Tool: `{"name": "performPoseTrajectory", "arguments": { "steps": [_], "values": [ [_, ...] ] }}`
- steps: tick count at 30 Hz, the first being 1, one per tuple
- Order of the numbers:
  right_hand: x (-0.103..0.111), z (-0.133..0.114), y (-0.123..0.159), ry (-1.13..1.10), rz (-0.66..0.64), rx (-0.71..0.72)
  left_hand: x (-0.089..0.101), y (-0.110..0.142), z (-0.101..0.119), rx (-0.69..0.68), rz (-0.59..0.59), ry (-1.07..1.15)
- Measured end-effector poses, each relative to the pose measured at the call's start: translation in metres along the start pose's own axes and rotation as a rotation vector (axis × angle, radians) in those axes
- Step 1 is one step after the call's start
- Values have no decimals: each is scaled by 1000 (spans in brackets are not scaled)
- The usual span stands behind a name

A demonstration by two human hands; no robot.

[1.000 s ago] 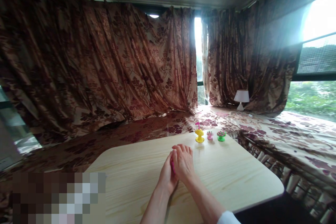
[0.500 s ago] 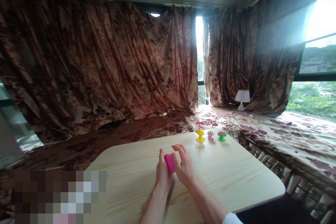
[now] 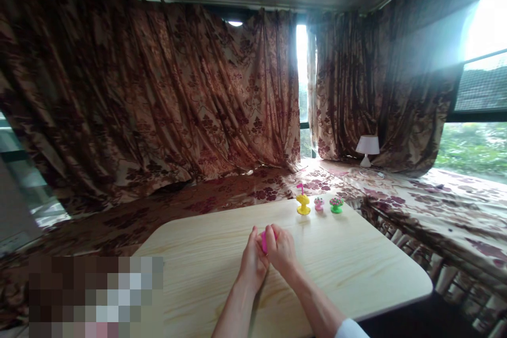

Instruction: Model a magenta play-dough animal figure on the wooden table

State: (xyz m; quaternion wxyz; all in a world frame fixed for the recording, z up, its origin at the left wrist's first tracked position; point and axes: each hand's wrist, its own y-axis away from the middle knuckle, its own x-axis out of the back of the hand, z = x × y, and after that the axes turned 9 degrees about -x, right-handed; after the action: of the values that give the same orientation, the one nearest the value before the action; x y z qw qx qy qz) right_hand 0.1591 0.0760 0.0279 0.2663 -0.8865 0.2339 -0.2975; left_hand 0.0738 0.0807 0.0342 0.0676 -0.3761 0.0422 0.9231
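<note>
A bright pink piece of modelling clay [image 3: 265, 242] is between my two hands above the table, mostly hidden by the fingers. My left hand [image 3: 254, 257] is closed around it from the left, thumb pointing up. From the right, my right hand [image 3: 282, 247] presses against the clay with its fingers curled over it. Beyond the hands, near the far edge, stand small models: a yellow one with a pink straw [image 3: 303, 205], a small pink one with coloured dots [image 3: 319, 204], and a green one with a dotted top [image 3: 336, 205].
The pale wooden table [image 3: 198, 253] has rounded corners. A white lamp [image 3: 367, 149] stands on the flower-patterned ledge [image 3: 396, 195] behind it. Heavy patterned curtains [image 3: 222, 100] hang at the back. A pixelated patch [image 3: 95, 296] covers the lower left.
My right hand has closed from a loose, spread pose and moved in onto the pink clay. Both hands have shifted slightly right, and more of the clay is covered.
</note>
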Motion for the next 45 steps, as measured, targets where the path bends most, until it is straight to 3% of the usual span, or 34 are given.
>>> {"name": "performPoseTrajectory", "arguments": {
  "steps": [7,16,20,23,28,31,39,45],
  "values": [
    [1,-3,0,33,48,29,-9,6,1,59,-40,4],
    [4,3,-3,-87,100,20,1,1,-3,-151,217,-156],
    [5,-2,-1,-125,97,46,4,1,-2,-199,262,-168],
    [6,-10,2,-142,73,83,1,4,1,-185,204,-140],
    [8,-15,2,-111,28,122,-11,15,6,-30,-62,-58],
    [7,-7,-2,-63,38,83,-15,17,7,30,-157,-20],
    [-9,4,0,0,-17,-39,-10,12,6,104,-212,18],
    [-1,-5,-1,2,0,-1,-12,13,5,130,-166,8]
  ]
}}
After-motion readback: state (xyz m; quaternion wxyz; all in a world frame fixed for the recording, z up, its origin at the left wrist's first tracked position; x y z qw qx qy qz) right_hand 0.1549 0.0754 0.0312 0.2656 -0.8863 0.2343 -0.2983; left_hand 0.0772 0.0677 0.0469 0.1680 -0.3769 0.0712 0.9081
